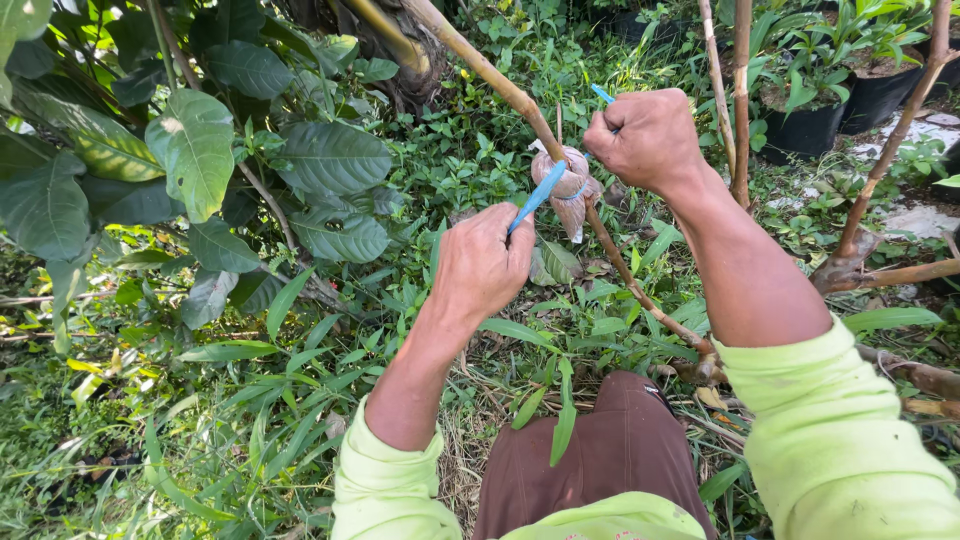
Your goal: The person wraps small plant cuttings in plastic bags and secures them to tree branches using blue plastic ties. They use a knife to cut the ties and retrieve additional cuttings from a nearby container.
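A plastic-wrapped bundle (568, 190) sits bound around a thin slanting branch (500, 88), centre of view. A blue strap (538, 196) circles it. The left hand (482, 266) is clenched on the strap's lower end; the right hand (648, 138) is clenched on its upper end. Large leaves (195, 150) and black pots (840, 110) surround.
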